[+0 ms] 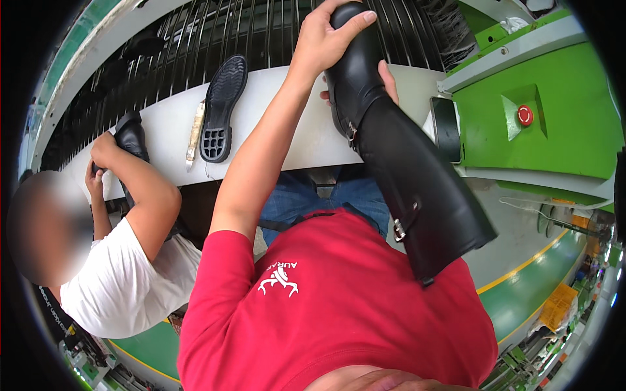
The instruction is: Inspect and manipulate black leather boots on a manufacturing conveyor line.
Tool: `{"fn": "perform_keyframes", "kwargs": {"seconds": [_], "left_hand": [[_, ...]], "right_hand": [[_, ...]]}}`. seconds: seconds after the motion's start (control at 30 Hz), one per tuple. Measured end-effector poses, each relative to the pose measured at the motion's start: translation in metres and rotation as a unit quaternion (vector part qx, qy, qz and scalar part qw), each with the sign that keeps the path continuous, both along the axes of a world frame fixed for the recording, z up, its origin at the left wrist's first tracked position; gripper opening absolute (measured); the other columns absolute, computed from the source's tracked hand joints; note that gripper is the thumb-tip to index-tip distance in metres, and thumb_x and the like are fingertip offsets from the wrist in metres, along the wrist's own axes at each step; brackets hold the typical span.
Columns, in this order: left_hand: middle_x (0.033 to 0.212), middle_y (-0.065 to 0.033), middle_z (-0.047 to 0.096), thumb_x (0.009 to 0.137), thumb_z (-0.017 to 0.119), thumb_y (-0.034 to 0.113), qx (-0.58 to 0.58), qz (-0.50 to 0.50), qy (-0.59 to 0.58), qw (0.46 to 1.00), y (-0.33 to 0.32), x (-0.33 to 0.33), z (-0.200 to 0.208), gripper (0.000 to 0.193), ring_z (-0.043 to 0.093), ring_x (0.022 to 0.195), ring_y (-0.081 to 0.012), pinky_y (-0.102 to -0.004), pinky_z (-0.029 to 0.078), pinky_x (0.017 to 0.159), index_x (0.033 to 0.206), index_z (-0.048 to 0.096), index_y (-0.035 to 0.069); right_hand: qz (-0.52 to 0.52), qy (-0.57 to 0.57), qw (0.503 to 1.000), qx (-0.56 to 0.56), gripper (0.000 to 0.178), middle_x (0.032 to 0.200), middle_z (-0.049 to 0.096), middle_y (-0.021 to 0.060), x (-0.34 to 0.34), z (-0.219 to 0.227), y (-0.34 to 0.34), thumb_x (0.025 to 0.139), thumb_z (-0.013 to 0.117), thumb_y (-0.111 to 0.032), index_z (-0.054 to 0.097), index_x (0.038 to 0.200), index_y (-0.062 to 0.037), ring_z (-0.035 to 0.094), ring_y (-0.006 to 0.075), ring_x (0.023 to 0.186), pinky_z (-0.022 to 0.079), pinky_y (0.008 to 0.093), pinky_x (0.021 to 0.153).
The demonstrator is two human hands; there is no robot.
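Observation:
A tall black boot with silver buckles slants across my front, its toe at the far side and its open shaft toward me. My left hand grips the toe end from above, thumb laid over it. Underneath, my right hand cups the foot near the ankle; only some fingers show at either side, and the boot hides the rest. On the white bench, left of my left forearm, a loose black sole lies tread up. Beside it is a narrow, worn cream-coloured tool whose kind I cannot make out.
At left, a co-worker in a white shirt handles another black boot. Metal rollers run behind the bench. To the right are a dark phone and a green machine with a red stop button.

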State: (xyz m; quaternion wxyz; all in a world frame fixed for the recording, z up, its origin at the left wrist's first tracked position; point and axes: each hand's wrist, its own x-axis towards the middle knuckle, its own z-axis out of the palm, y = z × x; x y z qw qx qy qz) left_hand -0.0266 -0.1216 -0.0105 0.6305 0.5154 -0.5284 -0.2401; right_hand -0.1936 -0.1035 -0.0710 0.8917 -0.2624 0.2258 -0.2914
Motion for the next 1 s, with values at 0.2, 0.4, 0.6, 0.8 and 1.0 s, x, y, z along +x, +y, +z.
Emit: {"fn": "perform_keyframes", "kwargs": {"seconds": [0.2, 0.4, 0.6, 0.8, 1.0], "left_hand": [[0.115, -0.0136, 0.078, 0.099, 0.081, 0.035, 0.037, 0.002, -0.013, 0.999, 0.001, 0.009, 0.0, 0.047, 0.072, 0.11, -0.0215, -0.0359, 0.056, 0.099, 0.13, 0.073, 0.001], [0.111, -0.0116, 0.078, 0.107, 0.072, 0.037, 0.086, -0.035, -0.017, 0.996, -0.009, 0.043, -0.023, 0.041, 0.072, 0.104, -0.0184, -0.033, 0.056, 0.096, 0.125, 0.074, 0.0], [0.122, -0.0154, 0.082, 0.106, 0.07, 0.046, 0.195, 0.118, -0.264, 0.937, 0.041, 0.158, -0.062, 0.05, 0.077, 0.115, -0.0254, -0.0372, 0.058, 0.1, 0.129, 0.078, 0.002], [0.121, -0.0247, 0.079, 0.095, 0.077, 0.061, 0.406, 0.198, -0.302, 0.839, 0.079, 0.226, -0.109, 0.07, 0.077, 0.116, -0.0347, -0.0428, 0.058, 0.102, 0.128, 0.078, 0.0], [0.103, -0.0167, 0.081, 0.098, 0.08, 0.047, 0.277, 0.168, -0.213, 0.922, 0.076, 0.226, -0.094, 0.05, 0.076, 0.095, -0.0279, -0.0399, 0.057, 0.088, 0.118, 0.079, 0.001]], "right_hand": [[0.011, 0.016, 1.0, 0.0, 0.095, 0.118, 0.075, 0.026, 0.007, -0.02, -0.006, 0.107, 0.03, -0.078, 0.058, 0.149, 0.0027, 0.079, 0.0357, 0.101, 0.063, 0.042, 0.087], [0.046, -0.062, 0.997, 0.026, 0.1, 0.124, 0.072, 0.03, -0.001, -0.039, -0.016, 0.106, 0.032, -0.08, 0.053, 0.152, 0.0063, 0.076, 0.0397, 0.108, 0.063, 0.0452, 0.092], [0.132, -0.161, 0.973, 0.096, 0.112, 0.141, 0.06, 0.0398, -0.022, -0.055, -0.04, 0.1, 0.037, -0.086, 0.042, 0.16, 0.0085, 0.067, 0.0527, 0.122, 0.057, 0.0558, 0.108], [0.121, -0.182, 0.971, 0.093, 0.109, 0.136, 0.06, 0.0434, -0.028, -0.057, -0.035, 0.102, 0.041, -0.083, 0.043, 0.159, 0.0095, 0.068, 0.055, 0.118, 0.058, 0.0591, 0.106], [0.09, -0.18, 0.977, 0.074, 0.108, 0.127, 0.067, 0.0366, -0.031, -0.045, -0.005, 0.102, 0.035, -0.085, 0.052, 0.148, 0.0113, 0.072, 0.0478, 0.105, 0.063, 0.0555, 0.093]]}}
